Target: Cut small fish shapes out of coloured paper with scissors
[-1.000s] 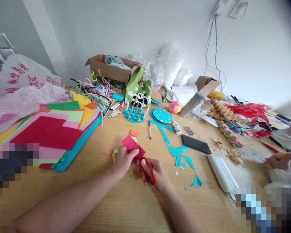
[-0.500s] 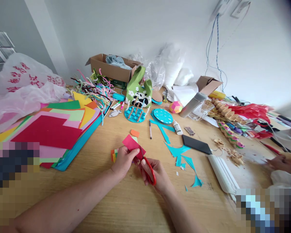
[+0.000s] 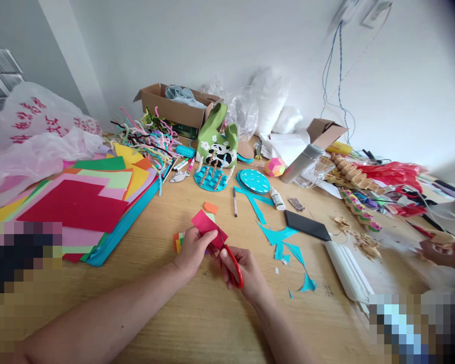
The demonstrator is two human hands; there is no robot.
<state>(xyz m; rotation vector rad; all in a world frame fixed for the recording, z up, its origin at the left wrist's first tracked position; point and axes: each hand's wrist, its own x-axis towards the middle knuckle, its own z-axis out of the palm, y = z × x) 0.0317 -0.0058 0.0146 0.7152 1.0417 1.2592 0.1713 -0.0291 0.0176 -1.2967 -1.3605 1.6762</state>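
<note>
Pinched in my left hand point(image 3: 192, 248) is a small piece of red paper point(image 3: 205, 222), thumb on top. My right hand point(image 3: 241, 270) is closed around the red handles of a pair of scissors point(image 3: 235, 265), whose blades lie across the right part of the red paper. Just behind the paper lies an orange paper piece point(image 3: 211, 208), with a pale green piece point(image 3: 210, 217) partly covered by the red one. Small coloured paper pieces point(image 3: 177, 242) show beside my left hand, partly hidden by it.
Stacked coloured paper point(image 3: 76, 205) lies at the left. Blue paper scraps point(image 3: 276, 233), a pen point(image 3: 235, 202), a glue bottle point(image 3: 278, 198) and a black flat object point(image 3: 307, 225) lie to the right. A green panda bag point(image 3: 218, 144) stands behind. Another person's hand point(image 3: 445, 253) is at the far right.
My hands, the red paper and the scissors stay almost in the same place. The other person's hand at the far right has shifted slightly.
</note>
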